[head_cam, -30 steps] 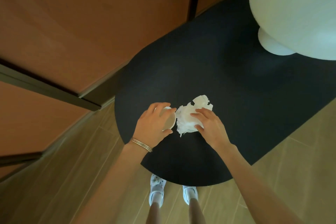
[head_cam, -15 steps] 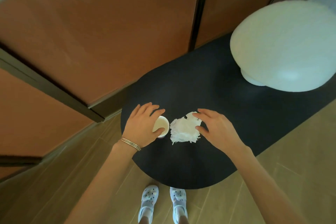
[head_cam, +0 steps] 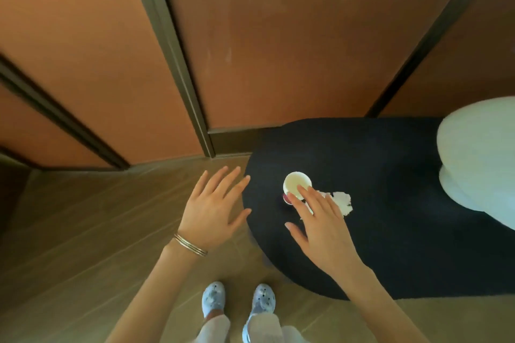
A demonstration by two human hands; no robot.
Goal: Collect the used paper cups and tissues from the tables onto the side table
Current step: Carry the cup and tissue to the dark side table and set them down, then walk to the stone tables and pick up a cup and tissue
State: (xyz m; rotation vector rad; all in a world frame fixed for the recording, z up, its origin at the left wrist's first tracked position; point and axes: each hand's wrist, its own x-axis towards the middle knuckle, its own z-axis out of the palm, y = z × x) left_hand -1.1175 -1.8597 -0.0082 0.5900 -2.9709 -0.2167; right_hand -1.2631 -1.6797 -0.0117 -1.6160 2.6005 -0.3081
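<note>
A small paper cup (head_cam: 296, 184) stands upright on the black side table (head_cam: 390, 203), near its left end. A crumpled white tissue (head_cam: 342, 201) lies just right of the cup, partly hidden under my right hand. My right hand (head_cam: 317, 220) hovers flat over the cup and tissue with fingers straight, fingertips at the cup's near rim. My left hand (head_cam: 214, 203) is spread open over the floor just left of the table's edge, holding nothing.
A large white mushroom-shaped lamp (head_cam: 479, 164) stands on the table's right end. Brown wall panels with dark frames (head_cam: 178, 64) rise behind. Wooden floor (head_cam: 83, 231) lies to the left and below, with my shoes (head_cam: 237, 301) near the table.
My left hand has let go of the cup and drawn back left off the table. My right hand has released the tissue and flattened. The view has swung left.
</note>
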